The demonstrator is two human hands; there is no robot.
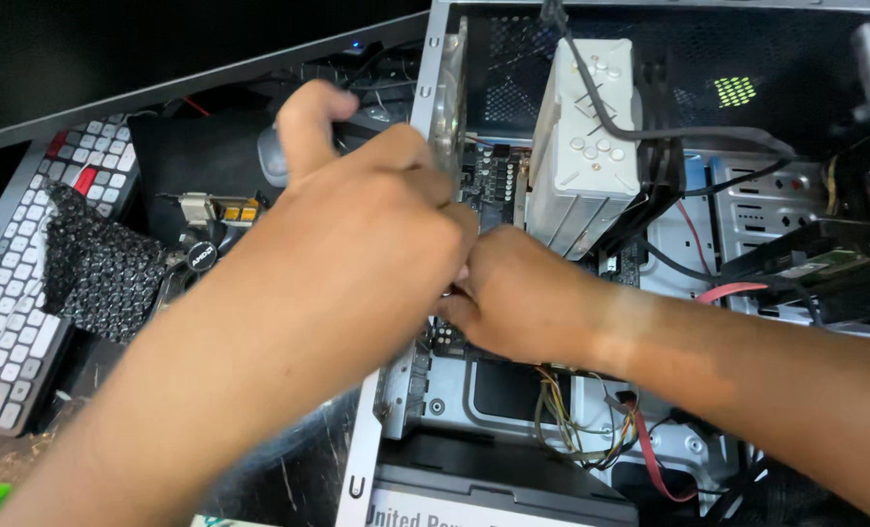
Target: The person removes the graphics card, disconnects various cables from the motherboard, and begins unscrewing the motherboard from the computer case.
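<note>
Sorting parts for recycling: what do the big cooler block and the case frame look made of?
The cooler block looks like pale matte metal, probably aluminium: stacked thin fins show down its side. The case frame looks like bare grey sheet steel, with punched holes and folded edges. Both hands, left hand and right hand, meet beside them.

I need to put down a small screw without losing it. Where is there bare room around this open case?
Little bare room shows. Inside the computer case, a flat metal patch lies between the tower cooler and the drive cage, crossed by cables. The case floor below both hands is crowded with wires. Outside, the keyboard carries a mesh cloth; beside it lies a dark patch.
</note>
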